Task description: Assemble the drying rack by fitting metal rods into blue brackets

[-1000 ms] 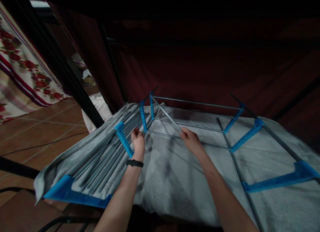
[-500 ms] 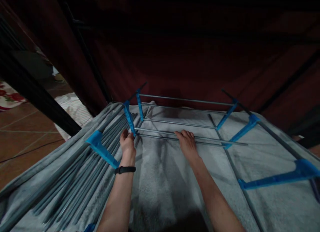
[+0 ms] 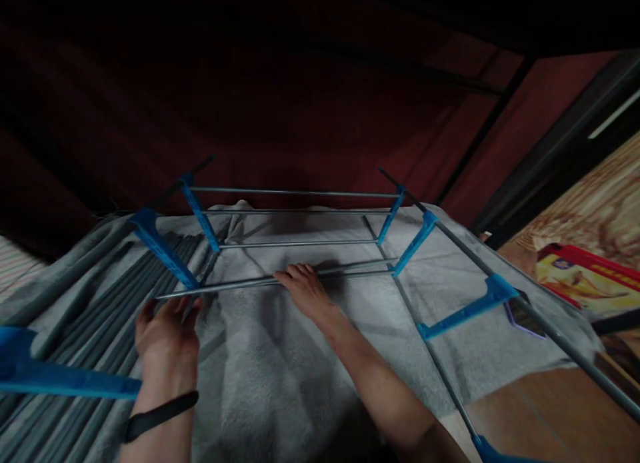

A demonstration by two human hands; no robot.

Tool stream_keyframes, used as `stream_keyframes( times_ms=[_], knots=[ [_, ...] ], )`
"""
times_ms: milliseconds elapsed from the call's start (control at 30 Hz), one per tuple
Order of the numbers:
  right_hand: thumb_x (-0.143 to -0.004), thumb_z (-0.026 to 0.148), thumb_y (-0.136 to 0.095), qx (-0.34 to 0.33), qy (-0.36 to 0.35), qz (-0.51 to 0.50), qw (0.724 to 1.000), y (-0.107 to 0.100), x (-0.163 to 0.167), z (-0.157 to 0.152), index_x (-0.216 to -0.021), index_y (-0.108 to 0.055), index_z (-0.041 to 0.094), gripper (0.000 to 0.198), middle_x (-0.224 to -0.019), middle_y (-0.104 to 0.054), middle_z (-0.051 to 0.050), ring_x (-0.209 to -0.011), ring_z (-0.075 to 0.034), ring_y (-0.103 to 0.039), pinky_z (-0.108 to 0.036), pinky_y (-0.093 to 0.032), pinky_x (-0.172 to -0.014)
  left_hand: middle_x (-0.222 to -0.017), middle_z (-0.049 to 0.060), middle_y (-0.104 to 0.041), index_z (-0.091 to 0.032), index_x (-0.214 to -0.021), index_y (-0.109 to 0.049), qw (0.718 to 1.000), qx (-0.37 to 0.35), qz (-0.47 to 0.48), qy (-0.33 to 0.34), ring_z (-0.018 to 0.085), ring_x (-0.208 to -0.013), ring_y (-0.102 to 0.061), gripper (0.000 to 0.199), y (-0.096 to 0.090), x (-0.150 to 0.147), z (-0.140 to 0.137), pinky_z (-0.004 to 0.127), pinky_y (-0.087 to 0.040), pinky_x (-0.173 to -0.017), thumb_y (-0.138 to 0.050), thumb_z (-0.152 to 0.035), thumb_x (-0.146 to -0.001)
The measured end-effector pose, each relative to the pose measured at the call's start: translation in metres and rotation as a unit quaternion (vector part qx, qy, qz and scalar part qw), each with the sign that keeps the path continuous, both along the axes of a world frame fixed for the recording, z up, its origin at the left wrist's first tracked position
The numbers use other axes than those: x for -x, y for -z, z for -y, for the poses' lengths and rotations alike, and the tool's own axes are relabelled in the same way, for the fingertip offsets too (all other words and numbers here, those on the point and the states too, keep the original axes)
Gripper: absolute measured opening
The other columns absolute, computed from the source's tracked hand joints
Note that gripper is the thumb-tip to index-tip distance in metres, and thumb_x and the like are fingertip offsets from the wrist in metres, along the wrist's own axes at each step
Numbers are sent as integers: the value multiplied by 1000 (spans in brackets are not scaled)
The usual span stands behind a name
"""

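My right hand (image 3: 303, 291) is closed over a thin grey metal rod (image 3: 240, 284) near its middle. The rod's left end pokes out past a blue plastic bracket (image 3: 167, 255), while its right end lies near another blue bracket (image 3: 413, 244). Just below that left end, my left hand (image 3: 169, 326) has its fingers curled upward and apart, close to the rod tip; nothing shows gripped in it. A dark band (image 3: 163, 415) circles the left wrist. Behind the hands, more rods (image 3: 300, 243) span between the blue brackets of the frame.
Several loose grey tubes (image 3: 107, 316) lie in a bundle on the left of the grey blanket (image 3: 280, 383). A dark-screened phone-like object (image 3: 526, 316) lies at the right, beyond a long side tube (image 3: 565, 346). A red and yellow box (image 3: 587, 276) sits farther right, over tiled floor.
The held rod has slid left, its left end now past the left bracket. My left hand has moved off the bracket to the rod's end. The view has swung right.
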State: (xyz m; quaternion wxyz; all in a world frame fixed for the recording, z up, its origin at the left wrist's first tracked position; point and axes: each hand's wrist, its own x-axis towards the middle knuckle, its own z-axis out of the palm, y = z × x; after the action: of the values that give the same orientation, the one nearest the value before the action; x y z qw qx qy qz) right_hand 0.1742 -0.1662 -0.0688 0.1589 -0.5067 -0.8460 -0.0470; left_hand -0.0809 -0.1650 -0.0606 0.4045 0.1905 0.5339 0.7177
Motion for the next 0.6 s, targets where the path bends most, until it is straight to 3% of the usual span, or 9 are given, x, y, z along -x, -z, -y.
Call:
stream_keyframes(
  times_ms=[133, 600],
  knots=[
    [-103, 16, -44, 1, 12, 7, 1000, 1, -12, -4, -130, -61, 26, 34, -108, -62, -5, -102, -21, -52, -35, -39, -91, -82, 0, -61, -19, -93, -50, 994, 50, 85, -40, 17, -80, -67, 43, -5, -3, -2, 30, -60, -67, -60, 2, -57],
    [-101, 15, -45, 0, 21, 10, 1000, -3, -19, -2, -133, -59, 27, 37, -108, -62, -5, -101, -20, -52, -34, -39, -90, -75, 1, -63, -14, -89, -58, 994, 35, 85, -54, 20, -73, -69, 40, -4, -9, -4, 32, -61, -61, -58, 10, -58]
  ],
)
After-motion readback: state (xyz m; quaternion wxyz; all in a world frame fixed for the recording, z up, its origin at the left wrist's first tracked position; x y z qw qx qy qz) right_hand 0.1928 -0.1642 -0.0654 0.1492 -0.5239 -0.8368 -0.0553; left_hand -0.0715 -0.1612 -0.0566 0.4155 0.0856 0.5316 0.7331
